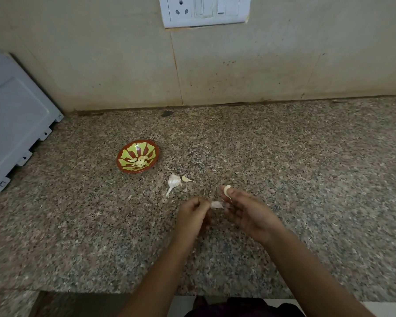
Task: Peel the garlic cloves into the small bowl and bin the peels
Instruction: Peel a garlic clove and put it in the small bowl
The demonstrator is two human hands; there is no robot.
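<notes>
Near the front edge of the worktop [329, 170], the left hand [193, 216] has its fingers curled together and appears to pinch one end of a papery peel [216, 204]. Just beside it, the right hand [247, 211] holds a clove [226, 190] clamped between thumb and fingertip, the other fingers loosely apart beneath. Farther in, at mid-worktop, lie a partly stripped garlic head [173, 180] and, just beside it, a loose clove [186, 178]. Beyond these and to the left stands the small bowl [124, 167], with peeled cloves [139, 161] inside. A grey appliance [14, 120] sits at the left edge, and a socket plate [206, 10] is on the wall [101, 65] behind. No bin is in view. Judged risks: the light peel may slip free and drift onto the worktop or floor; the smooth clove, held only by the fingertips, may drop short of the bowl; and a shred of skin clinging to it may be carried in among the peeled cloves.
</notes>
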